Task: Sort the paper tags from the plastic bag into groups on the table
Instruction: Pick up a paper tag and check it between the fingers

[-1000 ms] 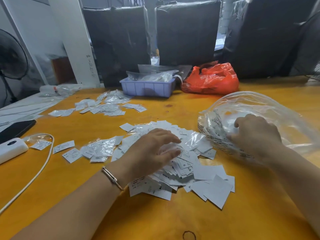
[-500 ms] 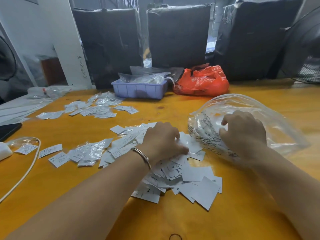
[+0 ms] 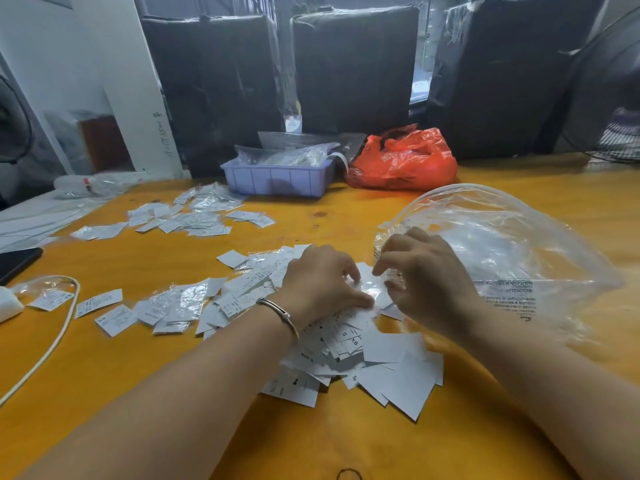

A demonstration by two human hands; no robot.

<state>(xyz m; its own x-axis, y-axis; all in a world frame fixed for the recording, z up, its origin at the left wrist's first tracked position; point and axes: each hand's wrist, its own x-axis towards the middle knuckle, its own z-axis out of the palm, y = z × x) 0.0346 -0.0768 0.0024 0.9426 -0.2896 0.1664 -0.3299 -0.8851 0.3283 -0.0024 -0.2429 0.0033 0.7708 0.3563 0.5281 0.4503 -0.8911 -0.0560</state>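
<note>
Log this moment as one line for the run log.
left hand: pinching a tag on the pile | right hand: fingers curled at same spot, grip unclear | clear bag: beside pile, untouched

Arms: two forearms enter from the near edge, both bare up to the frame edge; no sleeve in view.
Left hand (image 3: 320,282): bare, no glove, no ring visible on the parts that show.
Left wrist: one thin silver-coloured metal bangle (image 3: 279,312), narrow band, smooth, with a small raised clasp or joint on its upper side.
Right hand (image 3: 424,271): bare, no glove, no ring visible.
Right wrist: nothing worn.
Nails: short where visible; details too small to tell.
</note>
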